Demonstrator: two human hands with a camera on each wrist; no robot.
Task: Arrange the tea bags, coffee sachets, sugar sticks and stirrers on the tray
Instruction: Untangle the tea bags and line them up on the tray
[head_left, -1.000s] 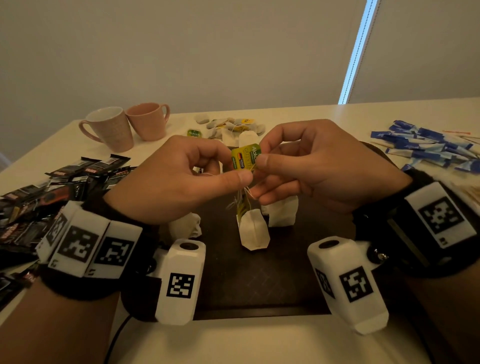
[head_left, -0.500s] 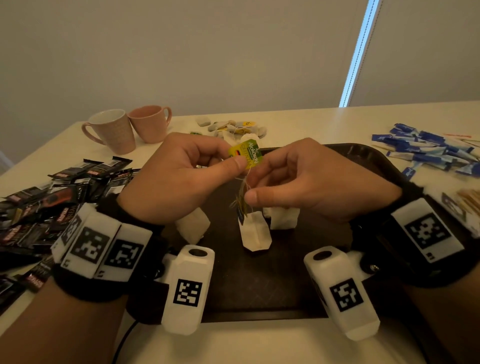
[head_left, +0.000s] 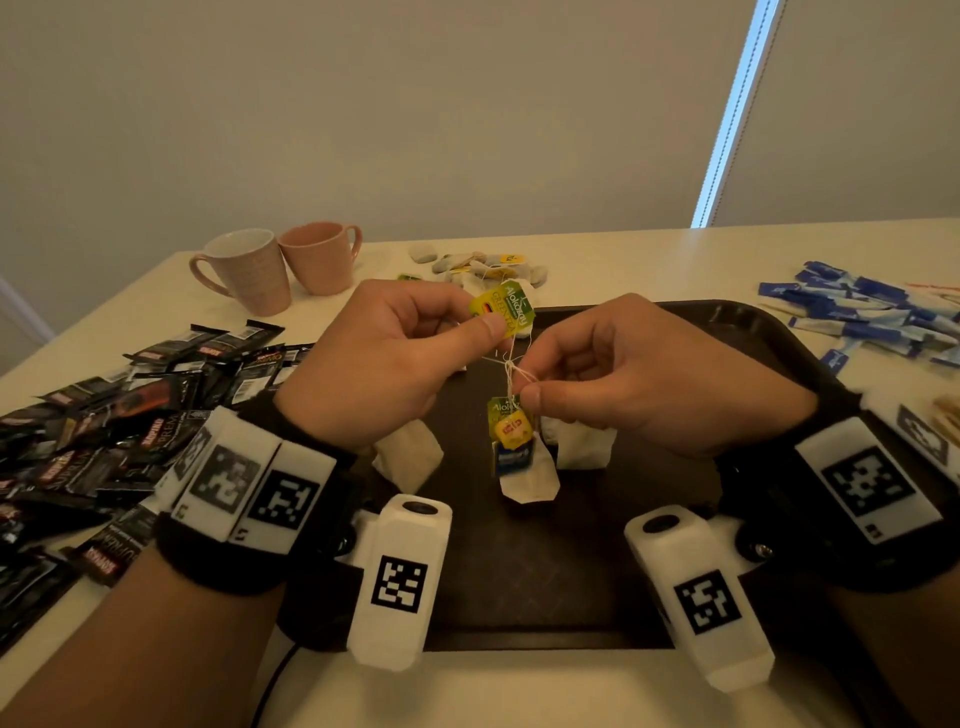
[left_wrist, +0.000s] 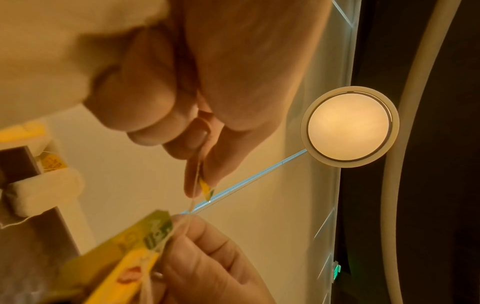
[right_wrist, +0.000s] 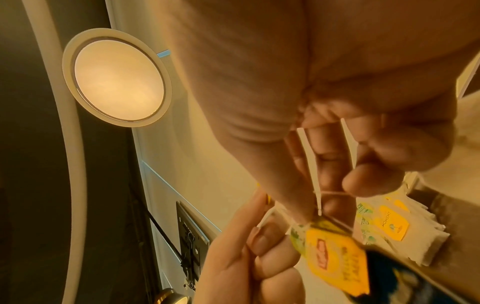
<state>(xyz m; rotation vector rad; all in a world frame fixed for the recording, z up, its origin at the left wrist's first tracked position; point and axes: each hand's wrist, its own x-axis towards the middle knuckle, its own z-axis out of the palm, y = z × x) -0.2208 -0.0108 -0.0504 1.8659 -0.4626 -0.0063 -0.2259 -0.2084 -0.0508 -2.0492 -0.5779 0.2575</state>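
While a second ago both hands pinched at the same green tea tag (head_left: 503, 310), the hands have since drawn apart: the tag now sits higher and to the left, and a length of tangled white string (head_left: 514, 370) shows between them. The left hand (head_left: 387, 371) holds the green tag alone, thumb pressed on its face against the curled forefinger, its other fingers folded into the palm. The right hand (head_left: 644, 376) has dropped lower and pinches the knotted string between thumb and forefinger just above a cluster of tags (head_left: 511, 432), green, yellow and blue, that dangles under its thumb tip; its remaining fingers are curled. In the right wrist view the string runs across those fingertips (right_wrist: 369, 185) and the yellow tag hangs just below. A white tea bag (head_left: 530, 478) hangs or stands under the cluster, over the dark tray (head_left: 571, 571); I cannot tell whether it touches the tray. Two more bags (head_left: 582, 444) stand on the tray beside it, partly hidden by the hands. Beyond the tray's far rim lies a loose pile of tea bags (head_left: 483, 265). Black coffee sachets (head_left: 130, 415) are heaped to the left, blue sugar sticks (head_left: 862, 317) to the right, and two pink mugs (head_left: 275, 270) stand at the far left of the table (head_left: 623, 260).
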